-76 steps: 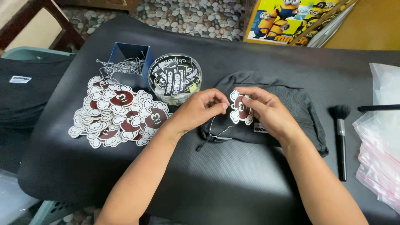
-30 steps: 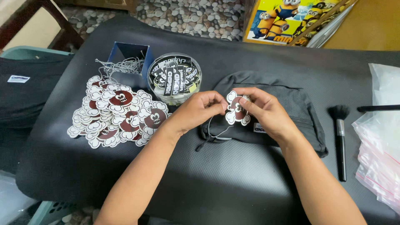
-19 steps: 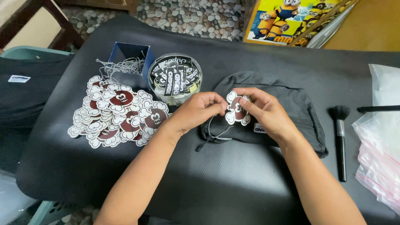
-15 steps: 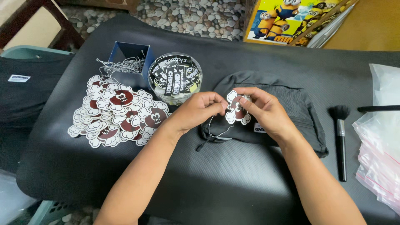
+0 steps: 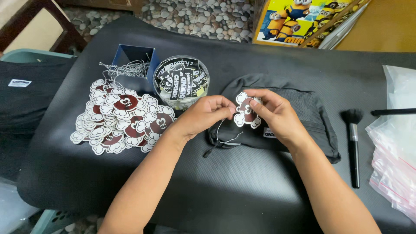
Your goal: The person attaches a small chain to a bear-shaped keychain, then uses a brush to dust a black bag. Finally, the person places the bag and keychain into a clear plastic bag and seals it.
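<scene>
Both hands' grip pinches skull tag (image 5: 247, 110): left hand (image 5: 207, 113), right hand (image 5: 277, 113), above black pouch (image 5: 303, 108).

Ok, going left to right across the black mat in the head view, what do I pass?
Pile of skull-and-bone tags → clear round tub of black labels → left hand → tag held in both hands → right hand → makeup brush → clear plastic bags.

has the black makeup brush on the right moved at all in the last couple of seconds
No. The black makeup brush lies in the same spot beside the dark mesh pouch as earlier.
</scene>
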